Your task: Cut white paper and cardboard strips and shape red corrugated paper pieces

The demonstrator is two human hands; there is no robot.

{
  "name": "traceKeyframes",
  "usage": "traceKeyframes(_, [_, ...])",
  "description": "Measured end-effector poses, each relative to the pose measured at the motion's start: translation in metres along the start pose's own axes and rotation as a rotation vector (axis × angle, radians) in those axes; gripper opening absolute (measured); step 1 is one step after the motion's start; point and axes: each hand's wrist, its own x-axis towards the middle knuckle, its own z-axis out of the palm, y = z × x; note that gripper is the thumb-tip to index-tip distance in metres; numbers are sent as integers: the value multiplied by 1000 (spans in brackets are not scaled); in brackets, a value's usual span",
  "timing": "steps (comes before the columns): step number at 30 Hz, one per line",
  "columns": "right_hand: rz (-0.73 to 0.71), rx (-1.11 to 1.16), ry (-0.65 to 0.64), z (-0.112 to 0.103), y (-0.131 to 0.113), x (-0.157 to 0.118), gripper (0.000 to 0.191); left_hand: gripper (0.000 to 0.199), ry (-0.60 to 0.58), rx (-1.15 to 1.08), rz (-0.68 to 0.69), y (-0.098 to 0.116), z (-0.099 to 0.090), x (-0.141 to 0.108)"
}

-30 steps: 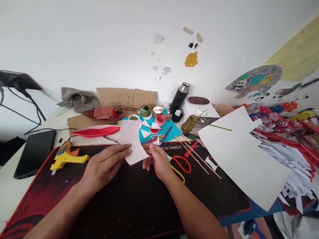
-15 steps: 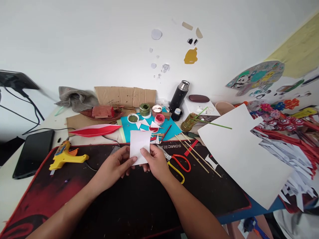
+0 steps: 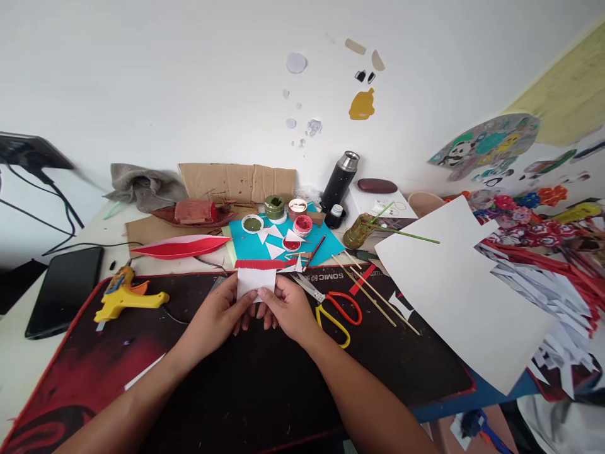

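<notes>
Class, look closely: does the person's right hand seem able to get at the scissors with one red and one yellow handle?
Probably yes: the right hand is right beside the red-and-yellow-handled scissors, and nothing seems to cover the handles, though it would first need to release the small white paper.

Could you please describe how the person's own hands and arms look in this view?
The left hand and right hand are bare, without gloves; the forearms show no sleeves, watch or bracelet, and I see no rings.
</notes>
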Motion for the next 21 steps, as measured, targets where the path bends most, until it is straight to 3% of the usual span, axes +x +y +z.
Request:
traceKeyframes(10, [-36, -11, 33, 3, 3, 1, 40, 50, -48, -150, -29, -1, 6, 3])
traceKeyframes(16, [13, 7, -5, 2, 1, 1, 44, 49, 43, 16, 21, -3, -6, 7])
traceKeyframes(21, [23, 1, -30, -2, 1, 1, 48, 46, -15, 25, 10, -2, -11, 6])
